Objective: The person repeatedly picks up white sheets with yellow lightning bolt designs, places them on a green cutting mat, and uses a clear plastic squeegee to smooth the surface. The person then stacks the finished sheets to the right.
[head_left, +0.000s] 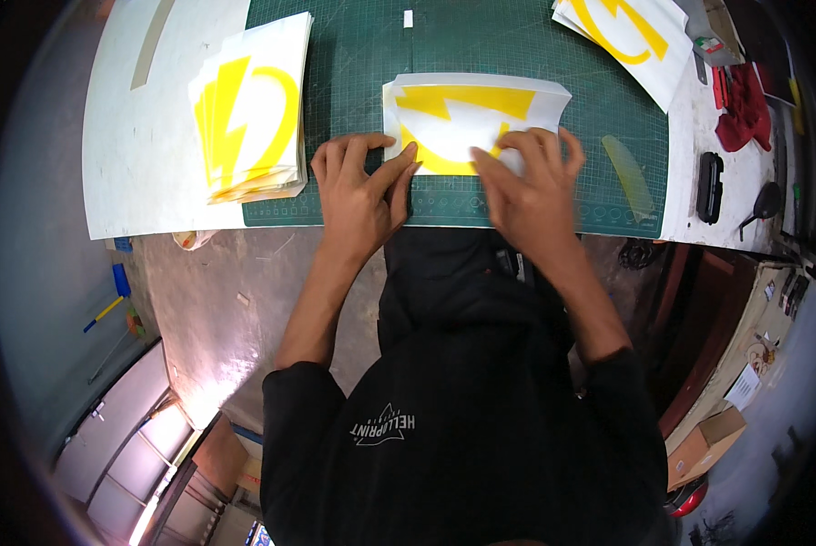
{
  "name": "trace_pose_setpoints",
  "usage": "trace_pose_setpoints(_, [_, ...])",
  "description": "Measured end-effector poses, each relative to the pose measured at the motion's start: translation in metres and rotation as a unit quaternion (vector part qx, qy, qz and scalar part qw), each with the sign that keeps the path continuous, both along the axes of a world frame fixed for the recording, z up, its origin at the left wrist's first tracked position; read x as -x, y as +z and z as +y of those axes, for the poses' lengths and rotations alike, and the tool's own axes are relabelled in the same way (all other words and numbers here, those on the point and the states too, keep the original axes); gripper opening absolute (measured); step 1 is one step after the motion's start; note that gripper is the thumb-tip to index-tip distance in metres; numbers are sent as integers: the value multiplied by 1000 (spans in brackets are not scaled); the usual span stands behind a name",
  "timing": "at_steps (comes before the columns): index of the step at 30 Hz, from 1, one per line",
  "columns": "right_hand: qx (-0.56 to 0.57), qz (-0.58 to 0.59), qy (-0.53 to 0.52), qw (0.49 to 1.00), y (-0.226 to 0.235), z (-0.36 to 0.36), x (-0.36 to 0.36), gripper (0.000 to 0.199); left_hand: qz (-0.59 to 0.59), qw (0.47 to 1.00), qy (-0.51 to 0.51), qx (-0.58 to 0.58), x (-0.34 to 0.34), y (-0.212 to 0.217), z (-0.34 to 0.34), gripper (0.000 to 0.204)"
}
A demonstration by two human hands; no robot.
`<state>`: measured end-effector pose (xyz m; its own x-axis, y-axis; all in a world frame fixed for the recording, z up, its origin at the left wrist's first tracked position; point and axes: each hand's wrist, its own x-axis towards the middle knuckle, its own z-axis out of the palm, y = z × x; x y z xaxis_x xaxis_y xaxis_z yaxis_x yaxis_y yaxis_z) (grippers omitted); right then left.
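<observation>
A white sheet with a yellow lightning-bolt and arc graphic [462,114] lies near the front of the green cutting mat [353,82]. Its far edge curls up, with a paler layer showing there. At the sheet's near left corner, my left hand [360,187] is closed, thumb and forefinger pinching the edge. My right hand [533,187] grips the right side, its thumb over the yellow arc and the other fingers bent at the edge. The fingertips partly cover both near corners. To the left rests a fanned stack of similar yellow-and-white sheets [258,114].
More yellow-marked sheets [635,41] lie at the far right. A translucent yellowish curved strip [628,177] is on the mat's right part. Beyond it on the white tabletop are a black case [710,187], a dark red cloth [745,109] and a small black round-headed object [766,200].
</observation>
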<state>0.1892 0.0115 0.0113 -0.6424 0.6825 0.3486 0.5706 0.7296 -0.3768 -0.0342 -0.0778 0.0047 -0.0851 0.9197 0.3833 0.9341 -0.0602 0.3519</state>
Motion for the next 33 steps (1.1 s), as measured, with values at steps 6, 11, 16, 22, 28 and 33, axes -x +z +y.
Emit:
trace_pose_setpoints(6, [-4, 45, 7, 999, -22, -2, 17, 31, -6, 1000, -6, 9, 2, -2, 3, 28])
trace_pose_setpoints(11, [2, -25, -94, 995, -10, 12, -68, 26, -13, 1000, 1, 7, 4, -6, 0, 23])
trace_pose_setpoints(16, [14, -1, -126, 992, -14, 12, -78, 26, 20, 1000, -10, 18, -7, 0, 6, 35])
trace_pose_setpoints(22, [1, -55, -103, 993, 7, 10, -62, 27, 62, 989, -130, 46, -48, -8, 2, 49])
trace_pose_setpoints(28, [-45, 73, 45, 995, 27, 63, 14, 34, 15, 996, -71, 43, -62, 1, 6, 42])
trace_pose_setpoints(33, [-8, 47, 72, 996, 12, 87, 32, 24, -7, 999, -12, 40, -62, -9, 19, 34])
